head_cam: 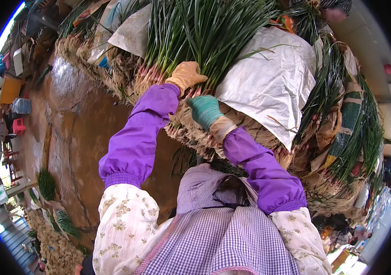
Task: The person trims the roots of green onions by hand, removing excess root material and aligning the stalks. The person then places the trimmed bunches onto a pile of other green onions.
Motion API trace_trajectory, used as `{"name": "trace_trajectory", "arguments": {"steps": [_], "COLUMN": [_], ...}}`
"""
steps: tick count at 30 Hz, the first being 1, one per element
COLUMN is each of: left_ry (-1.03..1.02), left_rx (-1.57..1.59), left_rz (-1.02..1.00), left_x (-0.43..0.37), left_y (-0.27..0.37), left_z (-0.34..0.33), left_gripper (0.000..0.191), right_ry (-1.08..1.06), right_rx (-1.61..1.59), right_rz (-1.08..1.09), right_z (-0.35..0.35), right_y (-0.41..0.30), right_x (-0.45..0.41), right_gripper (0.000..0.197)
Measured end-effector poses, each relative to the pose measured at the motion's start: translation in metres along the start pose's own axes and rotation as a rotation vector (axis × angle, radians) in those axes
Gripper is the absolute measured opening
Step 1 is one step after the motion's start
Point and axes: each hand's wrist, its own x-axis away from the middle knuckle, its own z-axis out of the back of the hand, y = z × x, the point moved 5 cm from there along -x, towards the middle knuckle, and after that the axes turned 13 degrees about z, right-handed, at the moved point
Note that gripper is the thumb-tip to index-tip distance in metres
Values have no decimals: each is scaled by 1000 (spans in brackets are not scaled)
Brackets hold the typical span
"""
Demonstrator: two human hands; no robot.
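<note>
Long green onions with pinkish bulbs and stringy pale roots [168,55] lie in a thick pile before me, leaves pointing away. My left hand [186,76], in a tan glove, rests on the stems at the middle of the pile, its fingers partly curled; whether it grips any is unclear. Just below and to its right, my right hand [205,110], in a green glove, is at the bulb ends, with its fingertips near the roots. What its fingers hold is hidden. A white woven plastic sheet [267,79] covers the onions right of my hands.
More onion bundles [326,79] are heaped at the right, and others [75,44] at the upper left beside a pale sack [133,31]. Another person's hand [334,15] shows at the top right. The brown floor [88,137] is wet. A red stool [19,126] stands far left.
</note>
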Motion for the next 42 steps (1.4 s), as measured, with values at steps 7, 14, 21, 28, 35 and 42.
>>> {"name": "trace_trajectory", "arguments": {"steps": [7,14,21,28,35,42], "left_ry": [23,66,-4,75,358,-1203], "left_rx": [-25,-13,-112,438,969,964], "left_rz": [30,66,-28,15,-569,-362], "left_x": [-8,-8,-4,21,219,293], "left_y": [1,-8,14,-16,208,411], "left_z": [-4,-9,-2,34,61,-166], "left_gripper": [42,41,43,29,20,39], "right_ry": [48,-575,-469,27,926,1195], "right_rx": [-409,-727,-438,-914,-767,-570], "right_rz": [-137,156,81,-523,-1209,-1387], "right_z": [12,-40,-111,-38,-4,-6], "right_y": [30,-17,-33,7,38,111], "right_x": [43,94,150,302,542,707], "right_gripper": [20,22,25,42,32,30]}}
